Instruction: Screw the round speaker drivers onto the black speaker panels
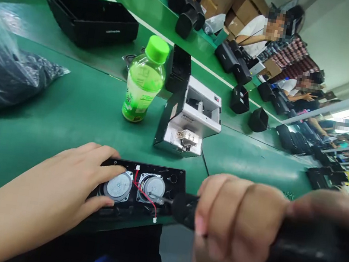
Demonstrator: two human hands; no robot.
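Note:
A black speaker panel (180, 181) lies at the green bench's near edge. Two round silver speaker drivers (155, 185) sit in it side by side, and a red and black wire (146, 196) with white plugs runs between them. My left hand (85, 174) grips the panel's left end, thumb and fingers around the left driver (119, 186). Wrapped in my right hand (236, 221) is a black electric screwdriver (314, 248), blurred and close to the camera. Its bit points left over the right driver; whether the tip touches a screw cannot be made out.
Beyond the panel stand a green-capped drink bottle (144, 85) and a white and black screw feeder (189, 120). A plastic bag of black parts (11, 80) lies left, near a black speaker housing (95, 23). Other people (257, 34) work across the bench among speaker housings.

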